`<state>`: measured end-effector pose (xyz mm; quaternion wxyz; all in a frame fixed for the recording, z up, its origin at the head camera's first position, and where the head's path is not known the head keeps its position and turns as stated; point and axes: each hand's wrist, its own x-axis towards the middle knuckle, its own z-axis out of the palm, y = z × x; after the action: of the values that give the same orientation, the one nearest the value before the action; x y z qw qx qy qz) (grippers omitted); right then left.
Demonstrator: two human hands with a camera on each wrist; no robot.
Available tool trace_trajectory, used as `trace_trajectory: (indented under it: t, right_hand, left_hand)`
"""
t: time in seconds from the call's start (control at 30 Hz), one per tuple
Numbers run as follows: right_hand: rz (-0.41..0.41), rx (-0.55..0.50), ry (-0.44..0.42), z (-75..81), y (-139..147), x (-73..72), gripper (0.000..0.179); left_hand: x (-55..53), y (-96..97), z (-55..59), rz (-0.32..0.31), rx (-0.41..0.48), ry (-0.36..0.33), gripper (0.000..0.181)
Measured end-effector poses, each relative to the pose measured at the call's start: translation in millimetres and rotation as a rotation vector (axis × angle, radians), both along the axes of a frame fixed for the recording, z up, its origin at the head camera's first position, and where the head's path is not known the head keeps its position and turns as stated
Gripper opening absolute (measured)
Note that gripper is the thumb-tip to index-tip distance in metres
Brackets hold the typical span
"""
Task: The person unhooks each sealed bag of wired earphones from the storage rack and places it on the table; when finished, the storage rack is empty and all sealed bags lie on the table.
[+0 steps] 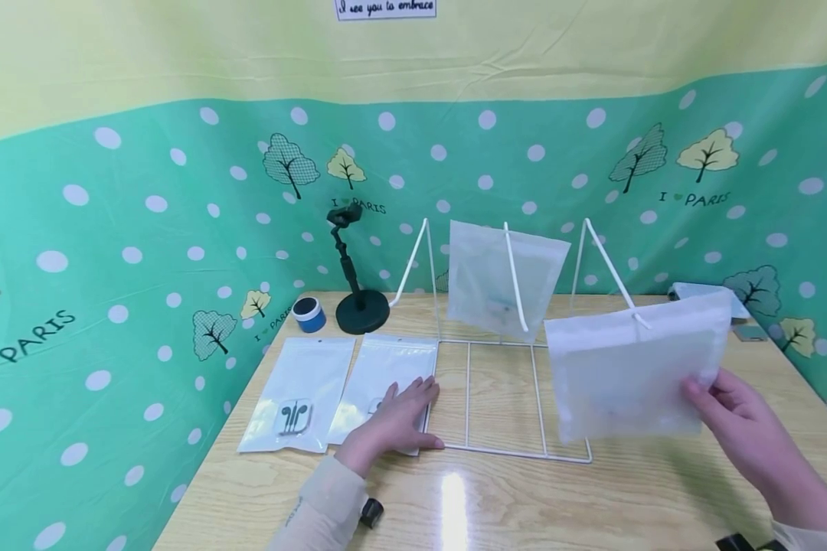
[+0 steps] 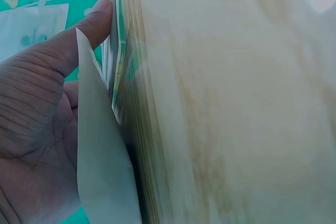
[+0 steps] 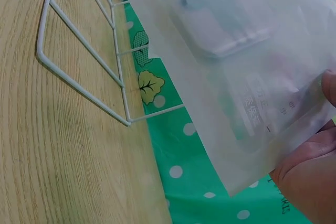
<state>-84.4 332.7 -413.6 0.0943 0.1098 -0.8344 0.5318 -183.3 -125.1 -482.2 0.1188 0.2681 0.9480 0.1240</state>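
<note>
Pinching the white pouch (image 1: 634, 383) by its right edge, your right hand (image 1: 747, 425) has it leftward, top edge at the right hook (image 1: 609, 265) tip.

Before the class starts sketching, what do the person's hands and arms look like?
The left hand and right hand are gloveless. The left sleeve is cream with a small unreadable marking; the right sleeve looks similarly pale. Black parts show beside each.
</note>
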Motion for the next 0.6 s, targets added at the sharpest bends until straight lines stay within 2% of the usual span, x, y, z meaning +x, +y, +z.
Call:
trace_trajectory:
  t: [0.2,0.4,0.5,0.57,0.6]
  right_hand:
    - [-0.076,0.060,0.010,3.2,0.7,8.3,0.033]
    - [-0.057,-0.020,0.061,6.8,3.9,14.0,0.034]
    - [-0.098,-0.005,0.083,8.3,7.1,16.5,0.034]
    - [-0.092,-0.080,0.109,9.3,9.1,17.1,0.031]
    - [-0.066,-0.159,0.126,9.8,10.4,17.0,0.027]
  left_hand:
    - [0.0,0.0,3.0,0.003,0.005,-0.008,0.097]
    - [-0.7,0.4,2.4,0.005,-0.001,-0.012,0.097]
    - [-0.8,0.7,2.3,0.010,-0.003,-0.016,0.097]
    - [-0.8,0.7,2.1,0.011,0.000,-0.017,0.097]
    - [-0.7,0.7,2.2,0.011,0.001,-0.018,0.097]
